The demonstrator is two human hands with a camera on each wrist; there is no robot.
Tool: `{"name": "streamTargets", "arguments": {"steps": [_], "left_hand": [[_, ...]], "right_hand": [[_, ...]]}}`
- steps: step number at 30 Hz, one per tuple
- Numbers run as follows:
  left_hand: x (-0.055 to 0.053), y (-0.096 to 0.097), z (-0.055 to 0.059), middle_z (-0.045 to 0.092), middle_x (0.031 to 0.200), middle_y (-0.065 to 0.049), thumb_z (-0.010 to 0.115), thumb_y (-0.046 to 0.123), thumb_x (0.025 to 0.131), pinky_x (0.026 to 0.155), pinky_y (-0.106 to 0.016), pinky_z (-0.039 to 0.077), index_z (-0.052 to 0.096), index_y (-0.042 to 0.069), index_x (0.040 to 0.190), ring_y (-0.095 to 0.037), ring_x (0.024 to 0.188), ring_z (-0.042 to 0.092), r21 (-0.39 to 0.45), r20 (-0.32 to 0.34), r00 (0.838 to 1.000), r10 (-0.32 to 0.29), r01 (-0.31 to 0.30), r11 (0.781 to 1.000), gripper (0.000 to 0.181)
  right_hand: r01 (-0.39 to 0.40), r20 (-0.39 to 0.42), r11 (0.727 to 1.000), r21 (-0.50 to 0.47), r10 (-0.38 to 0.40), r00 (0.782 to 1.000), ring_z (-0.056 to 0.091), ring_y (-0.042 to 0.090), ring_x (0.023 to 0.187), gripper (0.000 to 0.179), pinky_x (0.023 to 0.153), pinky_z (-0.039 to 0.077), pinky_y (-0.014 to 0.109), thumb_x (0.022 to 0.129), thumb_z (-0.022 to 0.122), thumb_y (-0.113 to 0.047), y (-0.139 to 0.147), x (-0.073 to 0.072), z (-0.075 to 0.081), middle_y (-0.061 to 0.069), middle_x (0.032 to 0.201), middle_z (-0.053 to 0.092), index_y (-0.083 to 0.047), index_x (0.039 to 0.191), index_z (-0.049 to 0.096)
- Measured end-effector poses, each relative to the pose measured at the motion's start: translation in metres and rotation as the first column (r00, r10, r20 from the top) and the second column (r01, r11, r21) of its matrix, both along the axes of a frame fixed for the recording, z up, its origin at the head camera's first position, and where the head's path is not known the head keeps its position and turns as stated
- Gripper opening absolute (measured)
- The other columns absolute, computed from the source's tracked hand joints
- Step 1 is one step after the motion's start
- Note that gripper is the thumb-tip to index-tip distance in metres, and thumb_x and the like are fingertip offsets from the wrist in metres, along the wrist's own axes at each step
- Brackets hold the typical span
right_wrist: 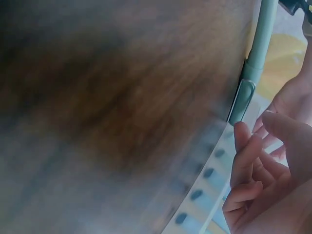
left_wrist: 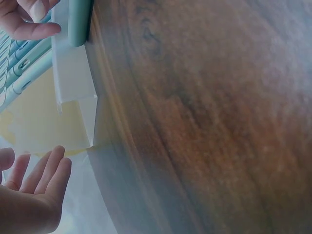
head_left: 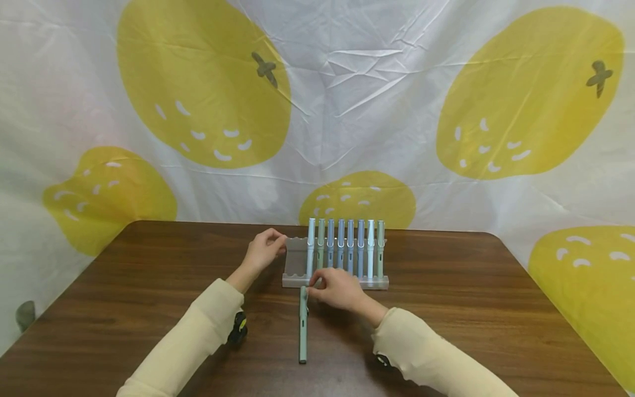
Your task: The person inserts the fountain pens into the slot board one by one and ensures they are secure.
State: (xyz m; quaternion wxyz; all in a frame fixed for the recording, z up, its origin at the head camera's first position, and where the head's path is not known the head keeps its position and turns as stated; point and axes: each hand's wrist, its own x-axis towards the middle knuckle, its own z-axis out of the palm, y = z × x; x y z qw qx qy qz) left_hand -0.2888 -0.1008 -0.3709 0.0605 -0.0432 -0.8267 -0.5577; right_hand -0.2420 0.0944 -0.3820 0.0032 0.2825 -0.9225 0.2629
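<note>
A clear plastic pen rack [head_left: 296, 282] stands at mid-table, holding a row of capped pens [head_left: 340, 242] in pale blue, blue and green. In front of its left part, a sage-green capped pen [head_left: 303, 331] lies on the table with its clip end toward the rack. My right hand [head_left: 337, 288] hovers by that clip end, fingers loosely bent. In the left wrist view a small gap separates the right fingertips from the green pen [left_wrist: 79, 22]. My left hand [head_left: 263, 252] is beside the rack's upper left corner; its fingers [left_wrist: 54, 170] extend with nothing between them.
The dark wood table [head_left: 163, 286] has its back edge just behind the rack. A white curtain [head_left: 367, 110] printed with yellow fruit hangs behind it. Left of the row of pens, the rack's slots [head_left: 296, 256] hold no pens.
</note>
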Motion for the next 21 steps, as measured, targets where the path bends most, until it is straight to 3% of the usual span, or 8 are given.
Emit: {"name": "streamTargets", "arguments": {"steps": [14,21], "left_hand": [[0.001,0.0,0.0,0.062,0.096,-0.021,0.051,0.019,0.09,0.07,-0.033,0.048,0.057,-0.005,0.099,-0.027,0.083,0.062,-0.018,-0.001,1.0,-0.001,0.001,1.0,0.025],[0.001,0.0,0.0,0.062,0.094,-0.02,0.052,0.019,0.09,0.07,-0.033,0.048,0.057,-0.003,0.097,-0.026,0.083,0.062,-0.018,-0.006,1.0,-0.002,0.002,1.0,0.024]], "right_hand": [[0.081,-0.154,0.973,0.218,-0.048,0.987,0.044,0.009,0.048,0.034,0.037,0.033,0.027,0.072,0.065,-0.049,-0.012,0.01,0.001,-0.006,0.064,0.056,-0.017,0.083,0.066],[0.046,-0.093,0.964,0.26,-0.022,0.995,0.047,0.01,0.055,0.03,0.039,0.034,0.028,0.071,0.067,-0.041,-0.007,0.009,0.004,-0.005,0.07,0.057,-0.018,0.09,0.066]]}}
